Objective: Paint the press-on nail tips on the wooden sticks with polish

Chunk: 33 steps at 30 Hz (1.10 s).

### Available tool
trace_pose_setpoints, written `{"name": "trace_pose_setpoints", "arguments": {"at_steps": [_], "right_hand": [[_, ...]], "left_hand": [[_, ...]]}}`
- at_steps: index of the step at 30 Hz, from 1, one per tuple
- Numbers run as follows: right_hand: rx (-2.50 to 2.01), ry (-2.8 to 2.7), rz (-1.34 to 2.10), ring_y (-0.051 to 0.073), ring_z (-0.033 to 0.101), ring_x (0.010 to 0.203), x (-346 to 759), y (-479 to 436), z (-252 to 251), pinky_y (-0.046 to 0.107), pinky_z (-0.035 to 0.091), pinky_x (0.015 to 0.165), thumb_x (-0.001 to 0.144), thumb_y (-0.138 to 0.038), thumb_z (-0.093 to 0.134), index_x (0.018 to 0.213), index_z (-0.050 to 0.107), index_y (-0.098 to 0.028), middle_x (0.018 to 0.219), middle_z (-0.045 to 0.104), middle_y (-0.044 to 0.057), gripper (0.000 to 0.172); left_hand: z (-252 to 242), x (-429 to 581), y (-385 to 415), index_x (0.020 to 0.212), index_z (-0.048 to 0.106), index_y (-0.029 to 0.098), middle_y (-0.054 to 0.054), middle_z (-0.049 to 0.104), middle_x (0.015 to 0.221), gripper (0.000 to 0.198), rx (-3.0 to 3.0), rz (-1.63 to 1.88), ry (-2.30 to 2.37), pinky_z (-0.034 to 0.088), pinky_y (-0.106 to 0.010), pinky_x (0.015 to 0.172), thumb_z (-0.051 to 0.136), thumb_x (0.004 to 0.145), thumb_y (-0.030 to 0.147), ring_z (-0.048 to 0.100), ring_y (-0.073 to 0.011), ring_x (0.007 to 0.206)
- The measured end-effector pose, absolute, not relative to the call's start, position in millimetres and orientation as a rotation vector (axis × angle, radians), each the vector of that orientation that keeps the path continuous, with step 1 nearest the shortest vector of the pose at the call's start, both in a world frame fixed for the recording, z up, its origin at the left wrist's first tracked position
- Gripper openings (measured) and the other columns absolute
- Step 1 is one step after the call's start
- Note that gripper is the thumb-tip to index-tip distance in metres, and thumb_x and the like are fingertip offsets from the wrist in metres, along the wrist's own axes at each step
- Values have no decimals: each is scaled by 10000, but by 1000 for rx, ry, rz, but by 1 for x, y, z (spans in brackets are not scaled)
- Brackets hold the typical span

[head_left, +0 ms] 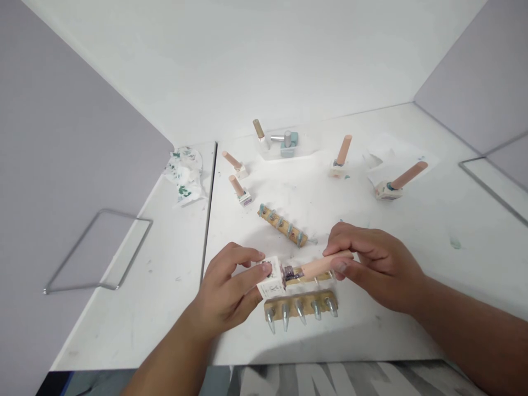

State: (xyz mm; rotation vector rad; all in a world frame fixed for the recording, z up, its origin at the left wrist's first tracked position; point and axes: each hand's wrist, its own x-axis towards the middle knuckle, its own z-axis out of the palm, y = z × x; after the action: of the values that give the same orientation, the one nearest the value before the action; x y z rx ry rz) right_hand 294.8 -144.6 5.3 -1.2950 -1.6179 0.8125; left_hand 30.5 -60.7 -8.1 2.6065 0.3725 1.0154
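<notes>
Left hand's [226, 289] grip pinches the boxy white bottle [270, 275], likely to steady it, above the tabletop [391, 338]; right hand's [379, 269] grip closes round the long peach cap [325, 265], perhaps for leverage; purple smears the bottle's neck; nearer the body, a wooden strip [307, 303] spaces glossy nail tips [300, 312], presumably keeping them apart.

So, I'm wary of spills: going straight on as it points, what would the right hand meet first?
Probably the nail polish bottle in the left hand, past the peach cap the right hand pinches; depth is unclear.
</notes>
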Motion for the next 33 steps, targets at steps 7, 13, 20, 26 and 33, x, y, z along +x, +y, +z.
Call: {"name": "trace_pose_setpoints", "arguments": {"at_steps": [7,13,20,26,33], "right_hand": [[-1346,-1661,781,120,535,579,295,-145,5,236,416,522,911,-350,561,759,661,-213,596,594,-8,228],[-1364,-1686,696,111,515,559,294,-146,2,240,386,513,920,-347,545,750,649,-220,587,582,-18,237],[-1458,-1646,723,111,508,539,295,-146,1,248,372,505,907,-333,550,739,644,-227,599,609,-20,220],[-1387,-1579,766,104,549,551,297,-148,2,233,403,508,916,-318,559,765,651,-223,590,608,-29,201],[-1357,-1551,781,109,590,544,298,-150,4,234,468,519,903,-297,585,874,651,-232,638,638,-28,98]], "left_hand": [[-10,30,-61,1211,545,180,-110,587,1032,365,2584,1008,365,513,-289,620,569,856,96,541,-175,806],[-7,31,-60,1245,557,165,-117,625,985,350,2523,1019,395,524,-300,633,591,899,200,585,-188,810],[-4,31,-60,1279,543,146,-133,648,989,380,2442,992,409,549,-313,638,586,924,276,623,-202,831],[-8,30,-61,1260,539,140,-108,641,910,375,2322,1008,438,517,-312,641,598,921,289,601,-191,798],[-7,30,-62,1247,538,148,-86,612,851,362,2290,1008,466,485,-303,614,588,924,303,573,-182,756]]}}
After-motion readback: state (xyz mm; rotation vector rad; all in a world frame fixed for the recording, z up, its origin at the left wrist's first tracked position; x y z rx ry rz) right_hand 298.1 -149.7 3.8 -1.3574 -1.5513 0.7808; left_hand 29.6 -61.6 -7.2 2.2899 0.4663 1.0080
